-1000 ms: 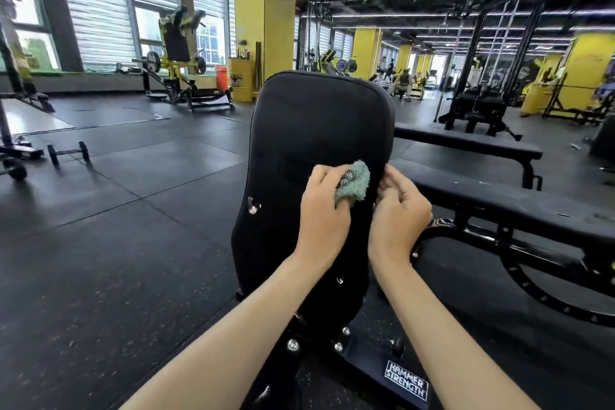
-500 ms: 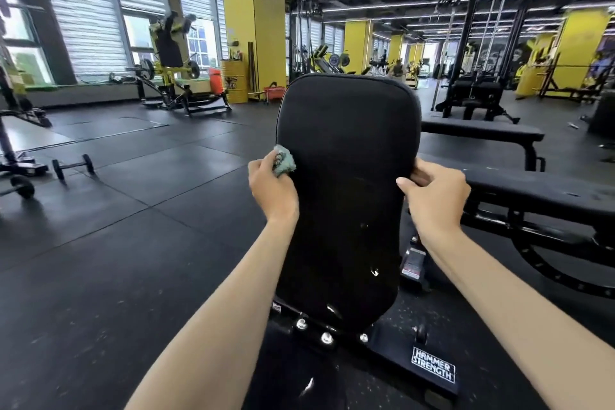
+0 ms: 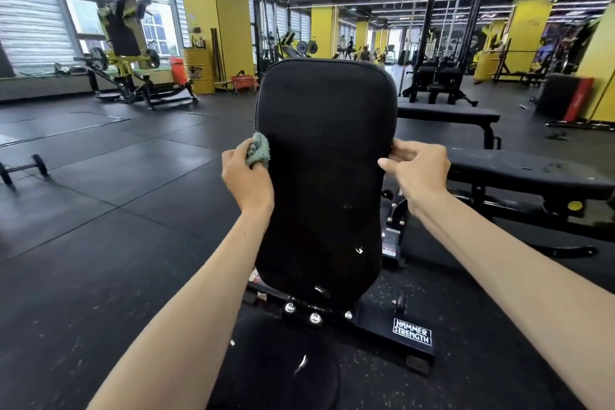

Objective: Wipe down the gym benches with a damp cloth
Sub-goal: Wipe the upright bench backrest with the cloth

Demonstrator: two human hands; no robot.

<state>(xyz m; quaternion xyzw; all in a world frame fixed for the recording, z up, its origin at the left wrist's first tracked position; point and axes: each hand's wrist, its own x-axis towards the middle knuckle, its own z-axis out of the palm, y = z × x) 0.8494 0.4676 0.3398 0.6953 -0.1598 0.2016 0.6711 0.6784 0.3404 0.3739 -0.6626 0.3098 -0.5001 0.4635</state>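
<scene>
- The cloth, a teal terry rag, is bunched up and pressed against the left edge of the backrest pad, about halfway up its height.
- The left hand clenches the cloth, fingers curled round it, with the rag sticking out above the knuckles.
- The right hand grasps the opposite edge of the backrest pad at much the same height; its fingers wrap round behind the edge and the thumb points inward across the front.
- The backrest pad is black, upright and rounded at the top, narrowing toward its base, where a row of shiny bolts fastens it to the frame.
- The seat pad, round and black, lies just below the bolts, between the two forearms.
- A white "HAMMER STRENGTH" label sits on the black frame to the right of the bolts.
- Two flat benches stand on the right: the nearer bench just behind the right hand, the farther bench beyond it.
- A dumbbell lies on the black rubber floor at far left.
- A yellow plate-loaded machine stands by the windows, near a yellow pillar.
</scene>
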